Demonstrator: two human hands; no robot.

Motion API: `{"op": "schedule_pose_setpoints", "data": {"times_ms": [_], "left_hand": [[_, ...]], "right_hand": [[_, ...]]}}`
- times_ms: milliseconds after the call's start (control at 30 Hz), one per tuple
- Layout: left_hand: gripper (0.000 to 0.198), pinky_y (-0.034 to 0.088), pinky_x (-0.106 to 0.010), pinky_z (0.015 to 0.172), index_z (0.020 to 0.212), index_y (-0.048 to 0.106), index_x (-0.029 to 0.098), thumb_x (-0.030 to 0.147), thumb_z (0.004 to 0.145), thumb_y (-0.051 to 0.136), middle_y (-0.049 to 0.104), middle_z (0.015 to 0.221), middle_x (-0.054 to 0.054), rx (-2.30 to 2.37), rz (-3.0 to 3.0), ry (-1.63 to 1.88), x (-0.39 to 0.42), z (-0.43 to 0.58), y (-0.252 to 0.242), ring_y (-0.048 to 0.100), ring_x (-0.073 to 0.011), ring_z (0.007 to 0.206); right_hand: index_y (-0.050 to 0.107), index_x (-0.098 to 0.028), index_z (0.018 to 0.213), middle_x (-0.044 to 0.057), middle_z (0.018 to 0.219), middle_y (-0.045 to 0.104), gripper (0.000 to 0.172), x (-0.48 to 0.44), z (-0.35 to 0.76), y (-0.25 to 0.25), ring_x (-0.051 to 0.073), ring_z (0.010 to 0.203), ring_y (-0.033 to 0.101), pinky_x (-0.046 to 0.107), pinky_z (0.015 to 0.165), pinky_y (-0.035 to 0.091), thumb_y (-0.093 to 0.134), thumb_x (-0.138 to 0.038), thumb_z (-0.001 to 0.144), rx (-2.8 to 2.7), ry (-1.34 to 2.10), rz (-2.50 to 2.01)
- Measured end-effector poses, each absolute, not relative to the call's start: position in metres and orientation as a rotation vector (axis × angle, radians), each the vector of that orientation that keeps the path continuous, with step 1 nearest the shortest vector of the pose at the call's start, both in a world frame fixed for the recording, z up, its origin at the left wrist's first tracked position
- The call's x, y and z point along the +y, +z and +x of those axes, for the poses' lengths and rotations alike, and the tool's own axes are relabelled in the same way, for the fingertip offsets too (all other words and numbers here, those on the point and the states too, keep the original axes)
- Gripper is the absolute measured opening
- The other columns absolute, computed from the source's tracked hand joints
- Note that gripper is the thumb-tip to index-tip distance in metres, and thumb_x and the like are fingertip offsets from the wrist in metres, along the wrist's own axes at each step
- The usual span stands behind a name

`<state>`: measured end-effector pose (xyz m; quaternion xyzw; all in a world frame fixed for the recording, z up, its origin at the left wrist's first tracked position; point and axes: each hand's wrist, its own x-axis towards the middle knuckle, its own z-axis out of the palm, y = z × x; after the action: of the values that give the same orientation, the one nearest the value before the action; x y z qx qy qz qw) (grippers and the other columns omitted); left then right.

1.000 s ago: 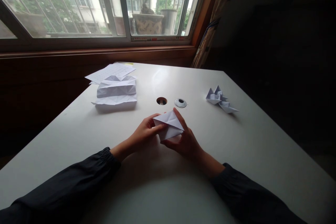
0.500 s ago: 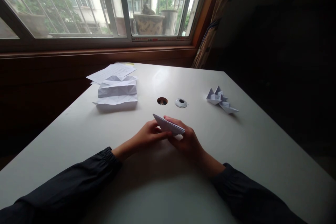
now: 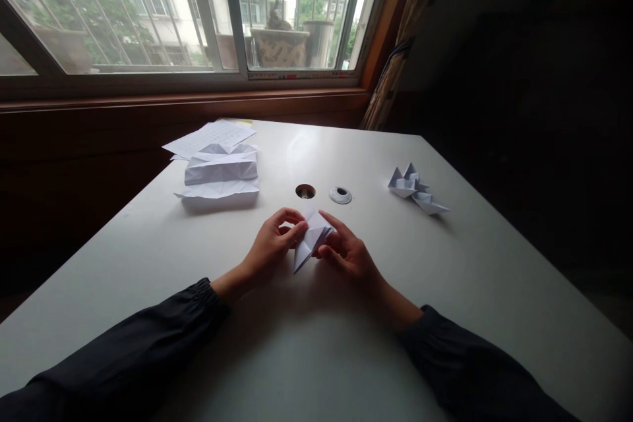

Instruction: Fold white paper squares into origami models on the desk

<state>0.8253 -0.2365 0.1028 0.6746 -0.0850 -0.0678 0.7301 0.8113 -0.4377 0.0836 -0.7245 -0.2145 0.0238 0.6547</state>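
Note:
Between my two hands is a piece of folded white paper (image 3: 312, 235), held just above the table with one pointed end toward me. My left hand (image 3: 277, 237) pinches its left side, the thumb lying on top of the paper. On the other side my right hand (image 3: 351, 252) has its fingers at the layered right edge, with the forefinger at the upper corner and the thumb lower down. The fingertips behind the paper are partly hidden.
Creased paper (image 3: 221, 171) lies at the left, in front of written sheets (image 3: 208, 138). Folded paper boats (image 3: 415, 188) sit at the right. Beyond my hands are a round hole (image 3: 305, 192) in the white table (image 3: 277, 356) and its loose cover (image 3: 341, 195). A barred window (image 3: 198, 13) stands behind.
The folded paper has turned in my hands: its point, formerly up and to the left, now faces down toward me. My left thumb has moved onto its top.

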Motion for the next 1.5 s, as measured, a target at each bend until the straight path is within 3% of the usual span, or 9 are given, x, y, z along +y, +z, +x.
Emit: {"op": "schedule_pose_setpoints", "data": {"times_ms": [333,500,667,967,1033,1133,1267,1400,1500], "left_hand": [[0.056,0.054,-0.04,0.09,0.123,0.063,0.015,0.047,0.081,0.079,0.07,0.118,-0.016,-0.364,1.531,-0.287,-0.234,0.826,0.108,0.068,-0.0297,0.106],[0.05,0.053,-0.038,0.091,0.122,0.062,0.015,0.046,0.085,0.076,0.071,0.111,-0.014,-0.357,1.33,-0.309,-0.236,0.824,0.105,0.069,-0.0254,0.1],[0.039,0.054,-0.03,0.078,0.115,0.063,0.017,0.046,0.09,0.067,0.067,0.098,-0.006,-0.202,1.174,-0.253,-0.237,0.822,0.103,0.064,-0.0183,0.086],[0.045,0.053,-0.028,0.08,0.117,0.063,0.021,0.016,0.073,0.064,0.066,0.099,-0.003,-0.095,0.994,-0.378,-0.239,0.821,0.106,0.061,-0.0151,0.084],[0.048,0.052,-0.026,0.077,0.118,0.063,0.021,0.014,0.071,0.063,0.066,0.1,-0.004,-0.083,0.988,-0.399,-0.24,0.82,0.106,0.061,-0.0149,0.084],[0.05,0.05,-0.023,0.073,0.12,0.063,0.022,0.013,0.071,0.065,0.066,0.102,-0.003,-0.06,0.982,-0.42,-0.239,0.82,0.105,0.061,-0.0131,0.082],[0.049,0.049,-0.021,0.071,0.121,0.063,0.023,0.014,0.074,0.071,0.067,0.104,-0.002,-0.059,0.989,-0.438,-0.238,0.821,0.103,0.061,-0.0121,0.084],[0.046,0.05,-0.021,0.069,0.123,0.061,0.025,0.02,0.079,0.074,0.066,0.106,-0.003,-0.071,1.008,-0.438,-0.236,0.821,0.1,0.062,-0.0127,0.084],[0.047,0.051,-0.021,0.064,0.125,0.058,0.026,0.026,0.081,0.077,0.067,0.106,-0.003,-0.071,1.031,-0.432,-0.235,0.822,0.1,0.063,-0.0132,0.08]], "right_hand": [[0.047,-0.024,0.147,0.001,0.086,0.072,0.071,-0.438,0.815,0.084,0.019,0.074,0.071,0.035,0.073,0.06,0.078,-0.043,0.085,-0.428,-0.026,-1.639],[0.048,-0.024,0.145,0.002,0.087,0.073,0.066,-0.438,0.81,0.089,0.019,0.074,0.072,0.036,0.072,0.061,0.075,-0.04,0.087,-0.405,-0.039,-1.64],[0.058,-0.021,0.126,0.001,0.08,0.07,0.042,-0.437,0.808,0.094,0.019,0.064,0.07,0.033,0.062,0.06,0.068,-0.04,0.091,-0.272,-0.157,-1.661],[0.066,-0.018,0.108,0.005,0.086,0.071,0.034,-0.439,0.813,0.089,0.021,0.073,0.068,0.033,0.065,0.059,0.057,-0.048,0.096,-0.132,-0.186,-1.69],[0.066,-0.02,0.115,0.008,0.101,0.072,0.034,-0.439,0.813,0.086,0.023,0.086,0.069,0.035,0.07,0.06,0.06,-0.046,0.095,-0.123,-0.244,-1.737],[0.06,-0.024,0.129,0.012,0.128,0.064,0.042,-0.437,0.811,0.087,0.027,0.107,0.066,0.043,0.084,0.06,0.068,-0.036,0.09,-0.208,-0.392,-1.851],[0.056,-0.025,0.137,0.013,0.132,0.062,0.052,-0.436,0.803,0.092,0.03,0.12,0.062,0.047,0.099,0.055,0.068,-0.024,0.087,-0.52,-0.406,-1.922],[0.01,-0.026,0.163,0.016,0.149,0.053,0.106,-0.437,0.8,0.089,0.033,0.127,0.06,0.048,0.103,0.053,0.075,-0.022,0.08,-0.759,-0.17,-1.87],[-0.014,-0.029,0.162,0.018,0.149,0.053,0.127,-0.438,0.802,0.083,0.034,0.124,0.064,0.048,0.097,0.057,0.081,-0.031,0.077,-0.758,-0.083,-1.862]]}}
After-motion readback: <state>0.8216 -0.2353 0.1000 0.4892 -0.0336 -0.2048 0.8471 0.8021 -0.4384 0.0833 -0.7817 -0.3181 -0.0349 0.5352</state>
